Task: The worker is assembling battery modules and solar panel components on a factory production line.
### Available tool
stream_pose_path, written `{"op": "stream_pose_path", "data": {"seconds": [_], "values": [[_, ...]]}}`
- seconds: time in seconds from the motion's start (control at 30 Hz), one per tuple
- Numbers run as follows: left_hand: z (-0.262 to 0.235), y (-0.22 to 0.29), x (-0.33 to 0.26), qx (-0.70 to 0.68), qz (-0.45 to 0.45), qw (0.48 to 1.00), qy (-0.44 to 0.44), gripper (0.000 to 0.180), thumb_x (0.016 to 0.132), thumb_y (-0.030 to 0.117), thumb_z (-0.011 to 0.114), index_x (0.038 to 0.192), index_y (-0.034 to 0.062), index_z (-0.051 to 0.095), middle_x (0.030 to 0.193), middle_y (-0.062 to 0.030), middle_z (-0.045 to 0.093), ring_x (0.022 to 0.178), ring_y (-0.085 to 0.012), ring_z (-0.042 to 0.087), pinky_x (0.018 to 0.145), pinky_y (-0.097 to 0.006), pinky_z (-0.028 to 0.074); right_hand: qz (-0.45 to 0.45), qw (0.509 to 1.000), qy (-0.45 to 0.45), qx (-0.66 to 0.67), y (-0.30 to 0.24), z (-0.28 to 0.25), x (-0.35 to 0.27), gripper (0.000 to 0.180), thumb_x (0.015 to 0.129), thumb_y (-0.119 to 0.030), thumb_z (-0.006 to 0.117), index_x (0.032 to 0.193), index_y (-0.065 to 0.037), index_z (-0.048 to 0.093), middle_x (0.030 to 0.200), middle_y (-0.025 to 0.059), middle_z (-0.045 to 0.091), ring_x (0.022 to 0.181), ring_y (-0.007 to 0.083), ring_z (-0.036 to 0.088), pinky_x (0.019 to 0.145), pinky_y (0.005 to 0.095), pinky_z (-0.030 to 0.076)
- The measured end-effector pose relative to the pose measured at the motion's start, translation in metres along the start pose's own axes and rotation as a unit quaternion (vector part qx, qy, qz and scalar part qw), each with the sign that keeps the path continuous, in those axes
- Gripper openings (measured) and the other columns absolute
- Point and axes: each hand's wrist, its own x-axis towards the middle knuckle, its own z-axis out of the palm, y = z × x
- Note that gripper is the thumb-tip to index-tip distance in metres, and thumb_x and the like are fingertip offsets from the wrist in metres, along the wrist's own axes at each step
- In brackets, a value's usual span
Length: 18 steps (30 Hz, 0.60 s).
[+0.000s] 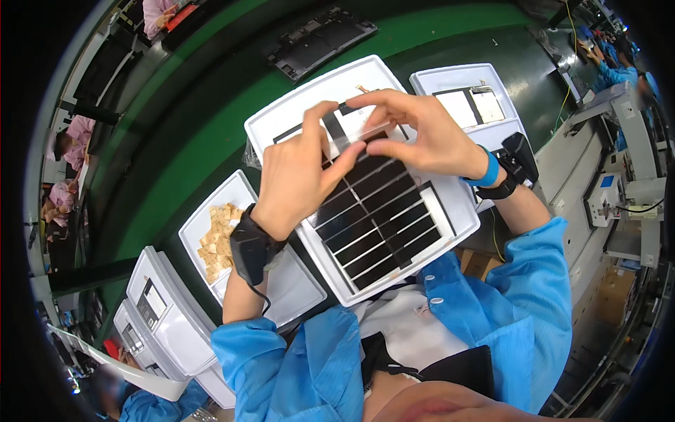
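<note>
Above a white tray (pixel 460 204), my left hand (pixel 295 172) and my right hand (pixel 429 133) pinch a thin clear film (pixel 376 132) between fingertips and thumbs. A dark strip (pixel 335 126) shows at the film's left side, near my left fingers; I cannot tell whether it is joined to the film. Beneath my hands, black rectangular pieces (pixel 373 225) lie in rows in the tray, with narrow light gaps between them. My fingers partly hide the tray's far half.
At the left, a white tray (pixel 191 226) holds a heap of small tan pieces (pixel 216 243). Another white tray (pixel 503 88) with flat parts stands at the far right. Stacked trays (pixel 190 337) are at the lower left. A dark frame-like part (pixel 320 42) lies on the green surface beyond.
</note>
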Motion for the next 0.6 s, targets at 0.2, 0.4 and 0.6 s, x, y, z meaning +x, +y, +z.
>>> {"op": "stream_pose_path", "data": {"seconds": [0.2,0.4,0.6], "values": [[-0.023,-0.008,-0.042,-0.358,-0.034,0.922,0.144,0.057,0.081,0.001,0.087,0.131,0.0036,0.060,0.092,-0.0028,0.074,0.086,-0.0094,0.070,0.079,-0.026,0.055,0.000,0.994,0.102,0.045,-0.005,0.001,-0.018,0.049,0.086,0.003,0.078,0.133,-0.002,0.064,0.100,0.0080,0.075,0.092,0.0145,0.072,0.083,0.0265,0.056],[-0.021,0.004,-0.064,-0.194,-0.014,0.950,0.243,0.023,0.085,0.007,0.086,0.102,-0.0017,0.074,0.088,-0.0049,0.076,0.076,-0.0070,0.068,0.070,-0.020,0.052,-0.148,0.967,0.148,-0.144,-0.051,0.017,0.000,0.051,0.082,-0.016,0.086,0.128,-0.005,0.066,0.106,0.0078,0.077,0.099,0.0208,0.074,0.084,0.0308,0.055],[-0.025,0.016,-0.073,-0.207,-0.005,0.949,0.237,0.023,0.085,0.008,0.087,0.100,-0.0014,0.073,0.085,-0.0052,0.076,0.074,-0.0067,0.067,0.067,-0.020,0.051,-0.061,0.989,0.112,0.077,-0.056,0.037,0.005,0.042,0.086,-0.009,0.082,0.124,0.000,0.065,0.101,0.0096,0.077,0.098,0.0166,0.073,0.082,0.0297,0.059]]}}
